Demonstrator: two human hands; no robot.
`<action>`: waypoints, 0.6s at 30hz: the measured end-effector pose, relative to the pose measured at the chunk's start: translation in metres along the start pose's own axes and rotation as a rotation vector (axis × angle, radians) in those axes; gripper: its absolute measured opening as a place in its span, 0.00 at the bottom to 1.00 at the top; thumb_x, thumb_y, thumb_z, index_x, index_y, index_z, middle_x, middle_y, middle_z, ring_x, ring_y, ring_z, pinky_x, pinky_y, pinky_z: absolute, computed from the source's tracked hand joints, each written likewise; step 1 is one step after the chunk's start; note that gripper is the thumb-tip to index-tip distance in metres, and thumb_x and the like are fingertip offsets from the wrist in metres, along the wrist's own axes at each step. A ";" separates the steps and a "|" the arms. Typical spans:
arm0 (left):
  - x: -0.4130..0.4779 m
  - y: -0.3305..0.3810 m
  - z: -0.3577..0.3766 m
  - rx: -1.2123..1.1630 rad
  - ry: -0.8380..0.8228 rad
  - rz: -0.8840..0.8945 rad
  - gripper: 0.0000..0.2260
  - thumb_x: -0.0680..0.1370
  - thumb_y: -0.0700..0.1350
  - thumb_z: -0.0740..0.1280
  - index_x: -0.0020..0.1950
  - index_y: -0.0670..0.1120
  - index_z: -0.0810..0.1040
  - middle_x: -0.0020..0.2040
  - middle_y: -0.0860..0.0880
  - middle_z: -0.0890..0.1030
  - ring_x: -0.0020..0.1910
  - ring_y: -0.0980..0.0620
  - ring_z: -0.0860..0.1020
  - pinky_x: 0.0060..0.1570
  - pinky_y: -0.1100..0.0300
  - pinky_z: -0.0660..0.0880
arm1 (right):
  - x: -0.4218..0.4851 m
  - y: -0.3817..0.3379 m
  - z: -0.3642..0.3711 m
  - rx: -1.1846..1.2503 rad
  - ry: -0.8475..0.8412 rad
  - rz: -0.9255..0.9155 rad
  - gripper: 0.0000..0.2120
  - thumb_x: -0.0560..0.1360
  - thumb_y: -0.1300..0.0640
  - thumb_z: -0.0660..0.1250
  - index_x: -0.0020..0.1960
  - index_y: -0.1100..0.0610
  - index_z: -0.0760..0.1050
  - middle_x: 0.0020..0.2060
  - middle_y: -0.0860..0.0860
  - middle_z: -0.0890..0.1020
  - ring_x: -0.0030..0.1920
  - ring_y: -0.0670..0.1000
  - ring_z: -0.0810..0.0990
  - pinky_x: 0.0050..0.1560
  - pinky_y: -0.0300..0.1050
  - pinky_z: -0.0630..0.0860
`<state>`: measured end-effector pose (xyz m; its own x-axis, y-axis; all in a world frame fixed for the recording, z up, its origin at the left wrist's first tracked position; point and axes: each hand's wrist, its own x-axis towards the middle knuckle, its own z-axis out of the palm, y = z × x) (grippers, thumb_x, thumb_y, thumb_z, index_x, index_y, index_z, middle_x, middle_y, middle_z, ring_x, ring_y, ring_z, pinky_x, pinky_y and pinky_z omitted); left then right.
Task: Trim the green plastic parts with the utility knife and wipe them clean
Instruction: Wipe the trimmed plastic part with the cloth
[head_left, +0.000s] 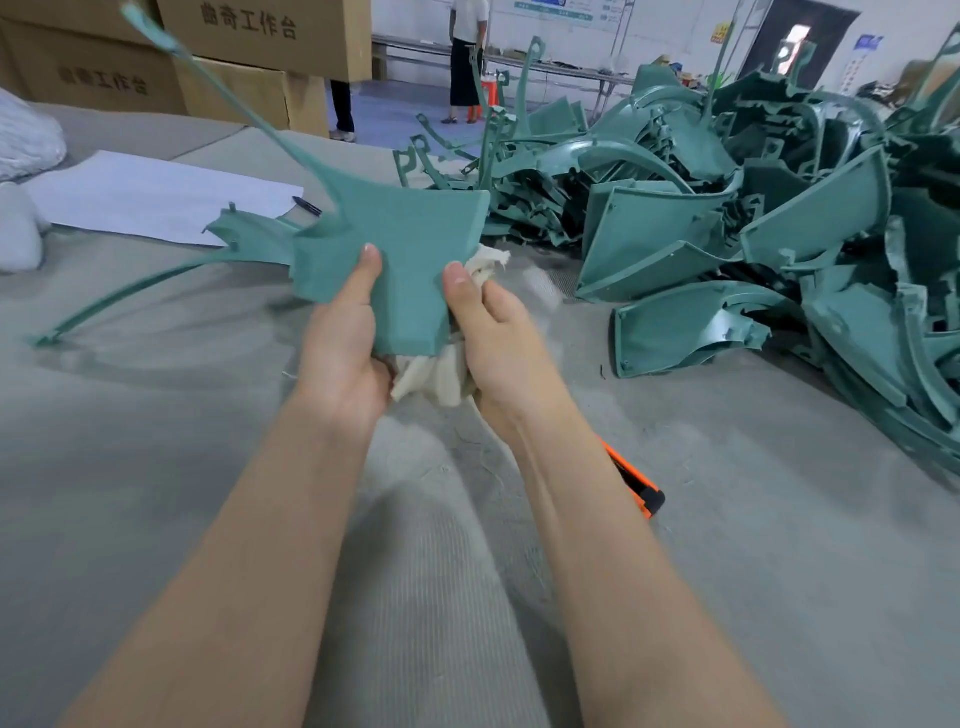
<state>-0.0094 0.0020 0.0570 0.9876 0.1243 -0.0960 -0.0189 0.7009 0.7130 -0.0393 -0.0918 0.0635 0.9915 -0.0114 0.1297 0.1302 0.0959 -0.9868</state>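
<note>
I hold a green plastic part (405, 249) up over the grey table; it has long thin arms reaching up-left and down-left. My left hand (340, 343) grips its lower left edge, thumb on the front face. My right hand (493, 338) grips the part's right edge together with a cream cloth (441, 374) bunched behind and below it. An orange utility knife (636, 480) lies on the table, partly hidden by my right forearm.
A large heap of green plastic parts (753, 208) covers the table's right side. A white sheet (150, 197) with a dark pen (307, 206) lies at the left, near white bags (26, 140). Cardboard boxes (218, 57) stand behind. A person (467, 57) stands in the background.
</note>
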 end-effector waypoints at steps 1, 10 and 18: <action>-0.001 0.000 0.002 -0.015 -0.005 -0.020 0.12 0.80 0.47 0.64 0.60 0.43 0.79 0.48 0.49 0.85 0.43 0.52 0.84 0.35 0.60 0.80 | 0.000 0.000 -0.001 0.008 0.000 0.005 0.12 0.83 0.53 0.58 0.48 0.54 0.78 0.48 0.51 0.85 0.54 0.50 0.83 0.61 0.50 0.78; -0.005 0.001 0.002 0.099 -0.087 0.052 0.12 0.78 0.41 0.67 0.61 0.44 0.78 0.53 0.49 0.84 0.50 0.52 0.83 0.45 0.58 0.81 | 0.006 -0.014 -0.026 0.512 0.162 0.122 0.22 0.82 0.48 0.59 0.63 0.64 0.76 0.58 0.60 0.82 0.58 0.56 0.82 0.61 0.52 0.77; -0.017 -0.005 0.008 0.224 -0.308 -0.158 0.08 0.78 0.41 0.67 0.57 0.46 0.80 0.50 0.49 0.85 0.45 0.53 0.84 0.42 0.59 0.81 | 0.008 -0.016 -0.052 0.840 0.414 0.059 0.15 0.84 0.52 0.56 0.55 0.61 0.77 0.47 0.57 0.83 0.46 0.56 0.83 0.43 0.48 0.79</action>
<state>-0.0246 -0.0097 0.0607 0.9768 -0.2123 -0.0284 0.1375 0.5197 0.8432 -0.0337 -0.1454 0.0750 0.9390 -0.3212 -0.1227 0.1958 0.7929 -0.5770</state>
